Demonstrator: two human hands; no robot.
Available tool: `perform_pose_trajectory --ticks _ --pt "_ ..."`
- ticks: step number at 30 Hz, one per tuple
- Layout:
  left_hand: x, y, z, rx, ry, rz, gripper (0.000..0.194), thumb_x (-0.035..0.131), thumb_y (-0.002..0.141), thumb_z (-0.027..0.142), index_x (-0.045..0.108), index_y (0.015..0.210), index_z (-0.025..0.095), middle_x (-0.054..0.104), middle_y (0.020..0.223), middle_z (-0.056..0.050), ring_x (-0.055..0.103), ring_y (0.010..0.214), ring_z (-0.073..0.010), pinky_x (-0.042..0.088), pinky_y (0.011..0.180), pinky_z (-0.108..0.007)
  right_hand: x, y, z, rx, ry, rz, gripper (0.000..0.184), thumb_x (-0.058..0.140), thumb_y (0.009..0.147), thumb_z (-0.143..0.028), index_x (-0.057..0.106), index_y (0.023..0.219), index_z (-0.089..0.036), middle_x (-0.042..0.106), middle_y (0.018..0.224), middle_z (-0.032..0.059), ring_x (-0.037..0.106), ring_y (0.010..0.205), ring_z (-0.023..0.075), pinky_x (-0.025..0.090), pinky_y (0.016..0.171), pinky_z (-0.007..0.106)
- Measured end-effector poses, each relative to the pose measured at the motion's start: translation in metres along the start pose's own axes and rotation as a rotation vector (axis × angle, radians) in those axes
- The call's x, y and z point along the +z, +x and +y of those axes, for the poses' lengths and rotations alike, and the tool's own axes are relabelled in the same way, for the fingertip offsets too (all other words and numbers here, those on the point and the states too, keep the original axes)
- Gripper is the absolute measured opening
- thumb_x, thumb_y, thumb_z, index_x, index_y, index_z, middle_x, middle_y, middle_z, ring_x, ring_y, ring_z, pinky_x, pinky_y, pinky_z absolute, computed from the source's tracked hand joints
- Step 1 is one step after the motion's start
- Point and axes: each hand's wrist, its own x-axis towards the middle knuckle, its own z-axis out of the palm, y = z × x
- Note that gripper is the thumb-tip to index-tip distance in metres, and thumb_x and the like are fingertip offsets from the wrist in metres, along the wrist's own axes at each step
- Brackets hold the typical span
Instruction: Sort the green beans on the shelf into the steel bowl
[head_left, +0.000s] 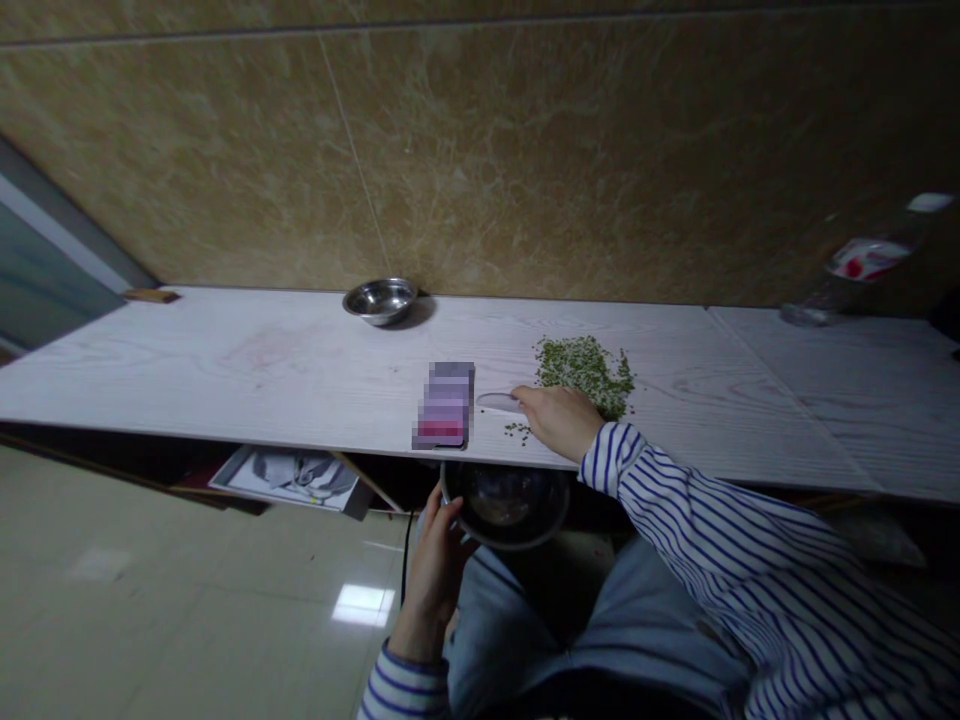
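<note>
My left hand is closed on the rim of a large metal bowl, just below the table's front edge. The bowl's mouth faces up, and its inside is dark. Over the tabletop, my right hand grips a pale, flat, blade-shaped piece that points left; its exact kind is unclear. A spread of small green beans or seeds lies just beyond my right hand. A few loose ones sit near the table edge, below the blade. Left of the blade lies a phone with a blurred screen.
A small metal bowl stands by the wall on the white table. At the far right is a plastic bottle; a small wooden block lies far left. An open box sits on a shelf below.
</note>
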Motion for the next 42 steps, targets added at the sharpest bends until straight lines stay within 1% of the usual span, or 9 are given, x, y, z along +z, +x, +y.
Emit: perform_pose_trajectory --ticks 5,12,18,23,28,32,35,40,42 --pt "-0.001 -0.001 0.003 -0.003 0.004 -0.008 0.056 0.071 0.076 0.031 0.056 0.129 0.026 0.071 0.106 -0.005 0.068 0.082 -0.0182 0.053 0.071 -0.031 0.000 0.007 0.001 -0.054 0.000 -0.017 0.036 0.040 0.099 -0.023 0.067 0.121 -0.028 0.078 0.103 0.0090 0.073 0.092 0.0253 0.049 0.075 0.034" --pt "-0.001 -0.001 0.004 0.001 -0.007 -0.021 0.052 0.071 0.077 0.030 0.058 0.127 0.027 0.071 0.108 -0.003 0.068 0.084 -0.0175 0.052 0.073 -0.029 -0.002 0.003 0.005 -0.150 0.021 -0.036 0.036 0.043 0.097 -0.023 0.068 0.121 -0.029 0.078 0.106 0.0066 0.073 0.095 0.0249 0.047 0.076 0.032" --pt "-0.003 -0.001 0.001 -0.005 -0.012 -0.030 0.054 0.070 0.078 0.030 0.056 0.130 0.028 0.070 0.107 -0.002 0.067 0.082 -0.0157 0.052 0.072 -0.028 -0.006 -0.006 0.007 -0.204 0.039 -0.073 0.035 0.044 0.097 -0.019 0.069 0.119 -0.029 0.078 0.110 0.0051 0.072 0.099 0.0226 0.045 0.081 0.031" --pt "-0.002 0.001 -0.003 -0.010 -0.008 -0.052 0.055 0.071 0.077 0.029 0.056 0.131 0.028 0.070 0.101 -0.001 0.067 0.081 -0.0163 0.052 0.070 -0.028 -0.011 -0.017 0.009 -0.250 0.054 -0.126 0.035 0.045 0.095 -0.015 0.068 0.120 -0.027 0.077 0.113 0.0044 0.071 0.104 0.0222 0.045 0.083 0.029" --pt "0.003 0.001 -0.006 -0.020 0.001 -0.079 0.057 0.070 0.079 0.030 0.054 0.133 0.027 0.070 0.098 -0.001 0.066 0.078 -0.0155 0.051 0.069 -0.028 -0.012 -0.028 0.011 -0.274 0.081 -0.135 0.033 0.045 0.097 -0.016 0.069 0.117 -0.025 0.077 0.112 0.0041 0.071 0.106 0.0230 0.045 0.085 0.030" --pt "0.006 0.001 -0.008 -0.026 0.002 -0.087 0.052 0.068 0.080 0.030 0.057 0.130 0.028 0.070 0.101 -0.001 0.065 0.080 -0.0160 0.051 0.069 -0.028 -0.012 -0.037 0.016 -0.292 0.096 -0.132 0.031 0.047 0.096 -0.015 0.070 0.115 -0.025 0.078 0.109 0.0038 0.072 0.103 0.0229 0.046 0.086 0.030" --pt "0.009 0.001 -0.012 -0.032 -0.003 -0.095 0.047 0.068 0.080 0.029 0.059 0.127 0.029 0.070 0.101 -0.001 0.065 0.082 -0.0173 0.049 0.069 -0.028 -0.013 -0.041 0.022 -0.258 0.099 -0.106 0.030 0.046 0.099 -0.019 0.070 0.116 -0.025 0.078 0.109 0.0046 0.072 0.102 0.0227 0.047 0.085 0.030" --pt "0.013 0.000 -0.016 -0.049 -0.012 -0.106 0.045 0.066 0.081 0.030 0.060 0.126 0.030 0.071 0.106 -0.004 0.065 0.083 -0.0201 0.047 0.067 -0.029 -0.011 -0.046 0.035 -0.077 0.048 -0.027 0.034 0.043 0.100 -0.023 0.067 0.125 -0.022 0.076 0.115 0.0077 0.073 0.100 0.0245 0.050 0.083 0.033" --pt "0.015 -0.002 -0.016 -0.057 -0.012 -0.110 0.047 0.066 0.081 0.029 0.060 0.127 0.030 0.072 0.109 -0.006 0.065 0.081 -0.0198 0.046 0.065 -0.029 -0.007 -0.048 0.039 -0.043 0.029 -0.020 0.035 0.043 0.100 -0.023 0.067 0.125 -0.023 0.076 0.116 0.0073 0.073 0.100 0.0243 0.051 0.082 0.033"
